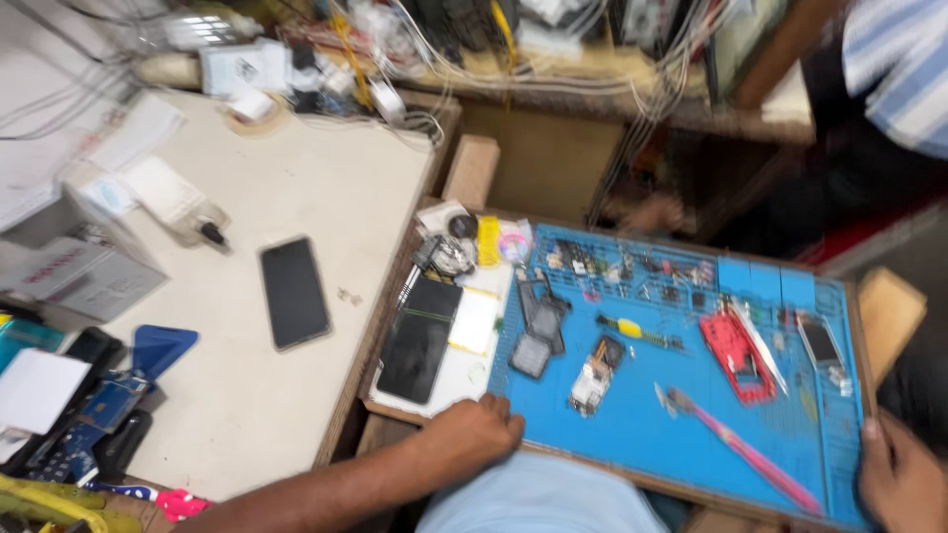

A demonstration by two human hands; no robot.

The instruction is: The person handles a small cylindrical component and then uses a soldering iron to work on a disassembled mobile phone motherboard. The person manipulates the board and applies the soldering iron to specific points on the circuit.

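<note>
One pale, smooth worktable (296,197) fills the nine to eleven o'clock part of the view. Against its right edge sits one wooden tray (380,326), rectangular and thin-rimmed, and both hands grip it. Inside the tray lies one blue mat (652,415), rubbery in look, with a gridded strip of small compartments along its top.

The left hand (479,429), at six o'clock, has its fingers curled over the tray's near rim, touching the mat's lower left corner. The right hand (899,479), at four o'clock, holds the tray's near right corner; only part of it shows, so how far its fingers close cannot be told.

Two flat black phones are in view: one dark phone (293,292) lying alone on the worktable at nine o'clock, and one phone screen (420,338) in the tray's white left bay.

On the mat, counted singly: one red phone frame (736,355), angular plastic, at three o'clock; one pink brush (746,452), long and slim, at five o'clock; one circuit board (595,375) near centre; one yellow-handled screwdriver (637,331) just above it.

A tangle of white cables (395,59) runs across twelve o'clock. A second person's striped sleeve (904,69) shows at two o'clock.
</note>
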